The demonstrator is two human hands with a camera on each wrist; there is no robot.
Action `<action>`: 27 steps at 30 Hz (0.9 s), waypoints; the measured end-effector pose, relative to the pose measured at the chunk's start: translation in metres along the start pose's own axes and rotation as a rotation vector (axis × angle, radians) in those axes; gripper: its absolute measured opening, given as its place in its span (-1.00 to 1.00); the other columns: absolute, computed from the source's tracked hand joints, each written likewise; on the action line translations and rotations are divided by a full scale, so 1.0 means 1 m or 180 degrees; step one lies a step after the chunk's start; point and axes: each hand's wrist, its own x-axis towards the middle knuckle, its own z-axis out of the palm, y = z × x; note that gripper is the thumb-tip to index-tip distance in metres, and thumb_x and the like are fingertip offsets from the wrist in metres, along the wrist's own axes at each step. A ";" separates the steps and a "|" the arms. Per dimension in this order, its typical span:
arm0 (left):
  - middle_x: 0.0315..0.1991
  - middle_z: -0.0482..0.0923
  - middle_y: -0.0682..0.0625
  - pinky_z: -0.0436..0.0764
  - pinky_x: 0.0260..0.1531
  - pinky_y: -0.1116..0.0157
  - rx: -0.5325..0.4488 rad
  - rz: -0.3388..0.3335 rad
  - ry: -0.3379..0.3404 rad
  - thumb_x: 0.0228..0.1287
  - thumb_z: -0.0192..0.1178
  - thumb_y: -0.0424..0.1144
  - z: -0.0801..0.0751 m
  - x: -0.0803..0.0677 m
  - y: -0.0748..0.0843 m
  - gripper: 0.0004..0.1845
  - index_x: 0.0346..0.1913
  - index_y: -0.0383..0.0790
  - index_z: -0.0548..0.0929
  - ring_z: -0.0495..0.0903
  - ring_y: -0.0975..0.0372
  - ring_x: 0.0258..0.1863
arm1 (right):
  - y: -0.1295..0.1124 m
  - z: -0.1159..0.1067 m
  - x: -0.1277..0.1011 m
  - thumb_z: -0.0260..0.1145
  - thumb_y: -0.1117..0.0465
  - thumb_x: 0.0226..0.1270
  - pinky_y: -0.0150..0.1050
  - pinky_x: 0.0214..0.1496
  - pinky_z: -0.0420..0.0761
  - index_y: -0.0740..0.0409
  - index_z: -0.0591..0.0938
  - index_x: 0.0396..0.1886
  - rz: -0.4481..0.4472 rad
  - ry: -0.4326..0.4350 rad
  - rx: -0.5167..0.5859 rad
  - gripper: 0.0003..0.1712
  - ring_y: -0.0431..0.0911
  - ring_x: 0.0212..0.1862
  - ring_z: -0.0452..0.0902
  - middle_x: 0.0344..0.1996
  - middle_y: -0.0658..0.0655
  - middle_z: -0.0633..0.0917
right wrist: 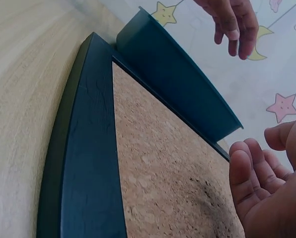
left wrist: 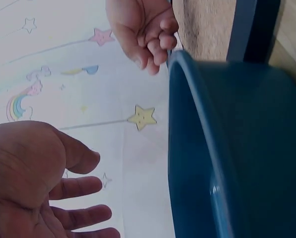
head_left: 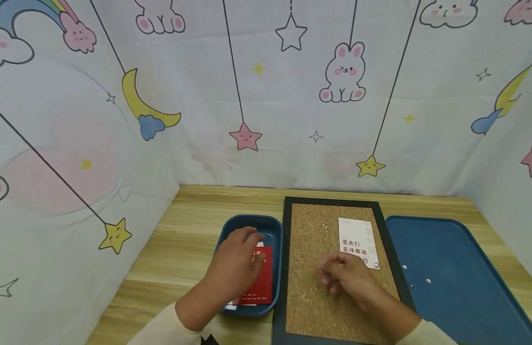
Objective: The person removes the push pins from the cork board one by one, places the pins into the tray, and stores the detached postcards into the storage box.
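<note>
My left hand hovers over a small blue tray that holds a red card; its fingers are spread and relaxed and hold nothing, as the left wrist view shows. My right hand rests over the cork board with loosely curled fingers, and I see nothing in it. In the right wrist view that hand is just above the cork. A white card with red and green print lies on the board, with a pin at its lower right corner.
A large blue tray lies right of the board with a few loose pins on it. The black frame borders the cork. Printed cloth walls close in the wooden table on three sides.
</note>
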 end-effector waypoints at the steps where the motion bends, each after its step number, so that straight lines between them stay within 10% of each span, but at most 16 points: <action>1: 0.21 0.56 -0.20 0.62 0.05 -0.08 -0.0023 0.0058 -0.0010 0.22 0.48 -0.23 0.001 0.000 0.002 -0.58 0.12 -0.24 0.69 0.52 -0.07 0.23 | 0.000 -0.001 0.000 0.30 0.16 0.49 -0.20 -0.37 0.66 0.40 0.59 0.07 -0.0012 0.0010 -0.0013 -0.62 -0.03 -0.27 0.68 -0.19 0.22 0.75; 14: 0.16 0.58 -0.18 0.57 0.13 0.02 0.0172 0.0664 -0.0057 0.33 0.40 -0.20 0.015 0.003 0.023 -0.66 0.11 -0.23 0.67 0.55 -0.04 0.19 | -0.001 -0.015 -0.003 0.30 0.14 0.52 -0.17 -0.37 0.65 0.40 0.56 0.16 -0.0034 0.0067 -0.0134 -0.57 0.00 -0.25 0.68 -0.18 0.21 0.76; 27: 0.17 0.61 -0.07 0.50 0.25 0.08 0.0152 0.0726 -0.0382 0.37 0.31 -0.22 0.028 0.010 0.039 -0.68 0.14 -0.19 0.67 0.51 0.08 0.24 | -0.001 -0.027 -0.005 0.30 0.16 0.51 -0.17 -0.42 0.61 0.36 0.59 0.12 0.0048 0.0247 -0.0224 -0.62 0.00 -0.23 0.65 -0.13 0.21 0.73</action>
